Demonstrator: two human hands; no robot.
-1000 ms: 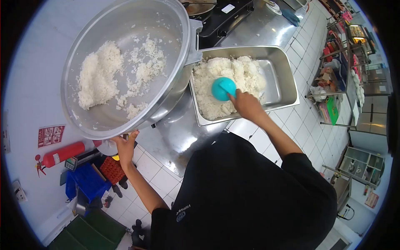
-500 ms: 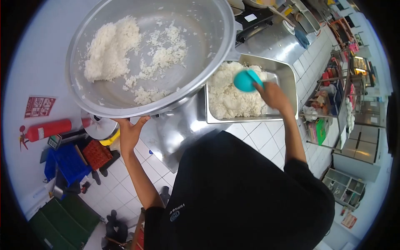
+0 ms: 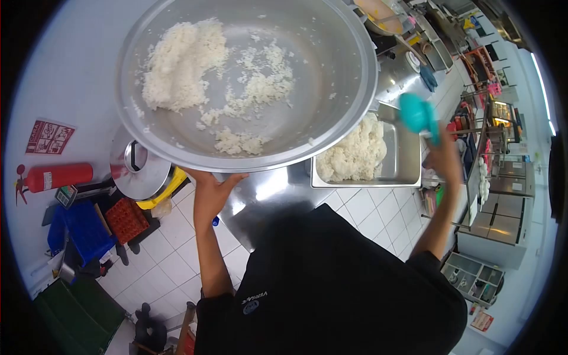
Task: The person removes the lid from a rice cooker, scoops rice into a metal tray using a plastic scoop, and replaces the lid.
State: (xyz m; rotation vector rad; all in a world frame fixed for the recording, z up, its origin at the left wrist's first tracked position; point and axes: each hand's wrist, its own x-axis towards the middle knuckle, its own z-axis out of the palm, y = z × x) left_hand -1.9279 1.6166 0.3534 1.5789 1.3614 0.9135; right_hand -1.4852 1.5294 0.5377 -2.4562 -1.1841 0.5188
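A large round metal pot [image 3: 331,56] is tilted toward me, with a mound of cooked white rice [image 3: 180,65] and looser grains inside. Under its near edge, my left hand [image 3: 208,186] supports the pot, thumb showing and the other fingers partly hidden beneath. My right hand [image 3: 444,157], blurred by motion, grips a teal rice scoop [image 3: 417,113] by its handle. That scoop is raised at the right, apart from the pot. Below it and to the left, a rectangular steel pan [image 3: 405,151] holds heaped rice [image 3: 355,151] on its left side.
Beneath the pot and pan is a steel table [image 3: 266,204]. On the left stand a round lidded vessel [image 3: 142,168], a red fire extinguisher [image 3: 59,177] and blue and red crates [image 3: 89,231]. Metal shelving [image 3: 482,130] lines the right, beyond the tiled floor [image 3: 373,219].
My right hand has lifted the scoop from over the steel pan, out to the right. In the view, the pot and my left hand sit further right and cover more of the pan's left end.
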